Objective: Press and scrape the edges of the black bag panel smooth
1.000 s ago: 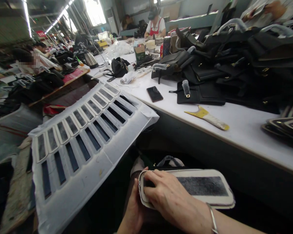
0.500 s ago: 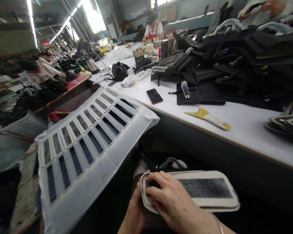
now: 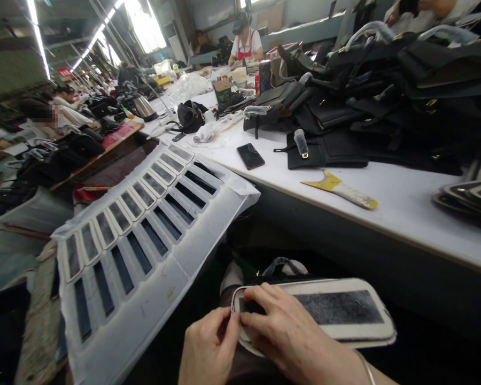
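Note:
A long cream panel [image 3: 374, 300] with rounded corners and a dark strip along its middle lies across my lap. It sits against a black bag, whose plastic-wrapped handle [image 3: 282, 263] shows just behind it. My left hand [image 3: 212, 339] pinches the panel's left end between thumb and fingers. Lying over the left part of the panel, my right hand [image 3: 282, 321] presses down with bent fingers and grips it near the same end. Its thumb and the panel's underside are hidden.
Left of my lap, a paper-covered board [image 3: 164, 283] carries a row of similar panels and dark slots. On the white table [image 3: 417, 214] are a phone [image 3: 250, 156], a yellow-and-white scraper-like piece [image 3: 340, 189] and piled black bags [image 3: 328, 112]. Stacked panels [image 3: 468, 200] stand at right. Other people work farther back.
My left hand has moved from under the panel's left end to its outer edge, where thumb and fingers now pinch. My right hand stays nearly in place. The view has shifted slightly.

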The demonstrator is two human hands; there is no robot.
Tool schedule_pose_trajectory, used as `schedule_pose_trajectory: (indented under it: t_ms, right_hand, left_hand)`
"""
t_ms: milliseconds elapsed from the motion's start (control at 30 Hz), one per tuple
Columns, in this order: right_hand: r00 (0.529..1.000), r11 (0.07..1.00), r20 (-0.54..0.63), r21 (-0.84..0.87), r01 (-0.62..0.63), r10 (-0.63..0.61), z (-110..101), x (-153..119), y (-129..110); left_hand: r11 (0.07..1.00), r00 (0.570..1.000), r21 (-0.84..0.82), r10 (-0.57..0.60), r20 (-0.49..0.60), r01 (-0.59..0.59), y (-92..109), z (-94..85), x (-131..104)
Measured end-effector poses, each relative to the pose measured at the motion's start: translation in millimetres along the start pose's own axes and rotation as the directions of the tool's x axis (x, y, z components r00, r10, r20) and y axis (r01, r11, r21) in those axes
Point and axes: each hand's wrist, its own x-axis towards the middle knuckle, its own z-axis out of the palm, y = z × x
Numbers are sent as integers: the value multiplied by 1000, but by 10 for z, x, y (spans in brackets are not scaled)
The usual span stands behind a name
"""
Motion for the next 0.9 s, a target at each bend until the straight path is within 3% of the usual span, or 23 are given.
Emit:
schedule_pose_trajectory:
  t_ms: [133, 233, 400, 533, 633, 767, 833, 900]
  right_hand:
    - [999, 999, -36, -33, 16, -17, 13, -3, -2]
    - [999, 999, -40, -48, 24, -26, 51, 8, 16]
    - [999, 999, -38, -38, 21, -22, 77, 10, 40]
    - [999, 999, -43, -33, 13, -14, 69, 16, 39]
    - [999, 999, -46, -41, 15, -17, 44, 31, 42]
    - [998, 999, -51, -35, 29, -31, 6, 41, 51]
    - [998, 999, -54, -31, 30, -32, 1, 41, 50]
    - [999, 999, -39, -27, 22, -23, -1, 39, 41]
  left_hand:
    - [924, 969, 343, 220, -117, -168, -54, 70, -22]
    - [851, 945, 480, 304, -118, -213, -93, 102, -32]
    - [777, 942, 575, 333, -29, -257, -146, 89, -61]
    - [771, 950, 574, 311, 40, -276, -144, 35, -38]
    - [860, 977, 465, 199, 81, -213, -80, -35, 12]
    - [994, 991, 109, -28, 131, 13, -36, -94, 59]
    - [983, 984, -131, -108, 143, 127, -73, -60, 60]
    - [906, 973, -359, -186, 137, 224, -134, 30, 50]
